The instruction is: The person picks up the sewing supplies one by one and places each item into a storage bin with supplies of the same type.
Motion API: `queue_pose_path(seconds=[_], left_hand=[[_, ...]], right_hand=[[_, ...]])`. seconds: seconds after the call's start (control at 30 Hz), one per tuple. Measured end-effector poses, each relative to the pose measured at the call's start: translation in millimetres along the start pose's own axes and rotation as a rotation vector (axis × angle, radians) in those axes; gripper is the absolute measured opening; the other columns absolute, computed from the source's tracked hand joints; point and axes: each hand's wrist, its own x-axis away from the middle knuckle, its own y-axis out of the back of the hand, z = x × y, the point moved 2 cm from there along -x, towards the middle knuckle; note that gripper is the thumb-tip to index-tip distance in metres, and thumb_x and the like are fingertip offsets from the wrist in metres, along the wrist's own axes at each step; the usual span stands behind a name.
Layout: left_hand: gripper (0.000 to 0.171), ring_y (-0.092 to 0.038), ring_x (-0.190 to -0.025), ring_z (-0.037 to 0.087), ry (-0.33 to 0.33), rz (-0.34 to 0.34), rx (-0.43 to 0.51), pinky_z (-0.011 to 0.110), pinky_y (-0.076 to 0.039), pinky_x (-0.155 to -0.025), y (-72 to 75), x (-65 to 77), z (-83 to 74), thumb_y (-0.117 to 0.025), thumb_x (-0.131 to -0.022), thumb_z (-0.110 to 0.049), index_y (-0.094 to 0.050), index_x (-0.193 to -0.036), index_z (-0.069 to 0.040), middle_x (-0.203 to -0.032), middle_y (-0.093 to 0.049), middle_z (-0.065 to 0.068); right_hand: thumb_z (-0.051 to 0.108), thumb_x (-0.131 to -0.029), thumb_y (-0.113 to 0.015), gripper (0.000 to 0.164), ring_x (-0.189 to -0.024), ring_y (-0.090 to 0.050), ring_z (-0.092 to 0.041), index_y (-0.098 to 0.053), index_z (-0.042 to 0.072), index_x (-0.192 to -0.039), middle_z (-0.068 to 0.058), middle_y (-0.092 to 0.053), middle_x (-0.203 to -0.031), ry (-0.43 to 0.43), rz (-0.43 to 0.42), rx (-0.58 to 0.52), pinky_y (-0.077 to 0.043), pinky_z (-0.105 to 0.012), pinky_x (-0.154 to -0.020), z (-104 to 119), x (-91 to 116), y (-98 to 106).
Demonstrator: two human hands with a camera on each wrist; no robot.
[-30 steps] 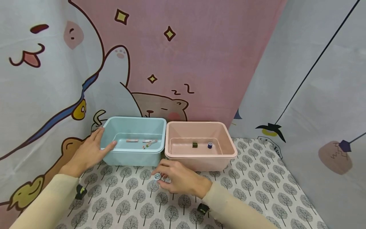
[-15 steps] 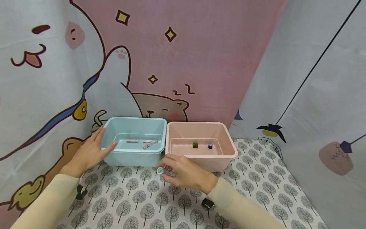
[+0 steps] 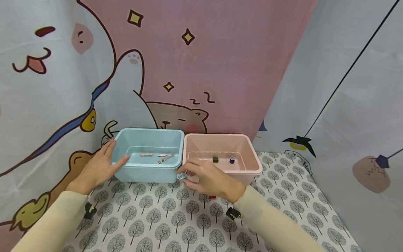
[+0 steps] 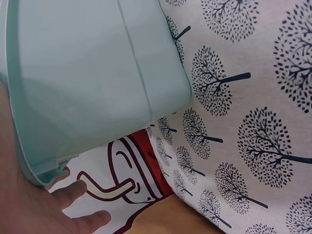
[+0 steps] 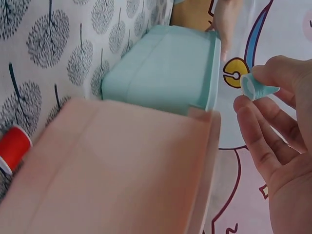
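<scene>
My right hand (image 3: 209,178) pinches a light-blue spool of thread (image 5: 258,88) between thumb and fingers. It is at the front left of the pink bin (image 3: 255,159), about rim height. My left hand (image 3: 97,167) rests on the left rim of the light-blue bin (image 3: 148,174), its fingers extended. Inside the pink bin lie a dark green spool (image 3: 215,159) and a dark blue spool (image 3: 231,160). On the patterned cloth in front, a red spool (image 5: 14,147) lies on its side, mostly hidden by my right hand in the head view.
Several small slender pieces (image 3: 163,157) lie on the light-blue bin's floor, too small to identify. Both bins stand side by side against a cartoon-printed backdrop (image 3: 236,70). A tree-patterned cloth (image 3: 176,224) covers the table.
My right hand has risen from the cloth towards the pink bin, moving right and away with the light-blue spool. A bit of the red spool has come into sight. The left hand stays put.
</scene>
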Motion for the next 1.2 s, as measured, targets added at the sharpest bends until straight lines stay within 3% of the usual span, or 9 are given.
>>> queue_pose_path(seconds=[0.27,0.5,0.97,1.2], left_hand=[[0.113,-0.028,-0.167,0.072,0.01,0.004,-0.001,0.092,-0.033,-0.128,2.3,3.3,2.8,-0.047,-0.117,-0.076,-0.003,-0.186,0.002,-0.192,-0.008,0.037],[0.113,-0.027,-0.168,0.072,0.011,0.012,0.014,0.092,-0.033,-0.128,0.5,3.9,-0.5,-0.047,-0.117,-0.075,-0.003,-0.186,0.002,-0.192,-0.008,0.037],[0.111,-0.029,-0.167,0.071,-0.012,-0.013,0.022,0.091,-0.033,-0.129,1.1,1.6,-2.7,-0.049,-0.117,-0.073,-0.007,-0.185,0.005,-0.191,-0.012,0.039],[0.112,-0.029,-0.168,0.071,-0.003,-0.007,0.014,0.091,-0.034,-0.129,1.6,0.9,-2.2,-0.047,-0.117,-0.074,-0.006,-0.186,0.004,-0.192,-0.011,0.038]], right_hand=[[0.006,-0.099,-0.091,0.029,-0.1,-0.082,-0.015,-0.084,0.007,-0.128,-0.003,-0.08,-0.114,-0.002,0.007,0.024,-0.067,-0.015,-0.09,-7,-8,10],[0.005,-0.1,-0.09,0.033,-0.107,-0.085,-0.017,-0.08,0.007,-0.132,-0.005,-0.084,-0.127,-0.037,0.033,0.021,-0.072,-0.029,-0.096,-15,-4,21],[0.004,-0.097,-0.092,0.028,-0.094,-0.081,-0.017,-0.081,0.007,-0.123,-0.005,-0.086,-0.117,-0.035,-0.008,0.101,-0.071,-0.032,-0.086,-47,-7,52],[0.008,-0.1,-0.091,0.028,-0.101,-0.081,-0.021,-0.083,0.007,-0.127,-0.006,-0.084,-0.119,-0.095,0.007,0.115,-0.071,-0.038,-0.091,-60,-8,66]])
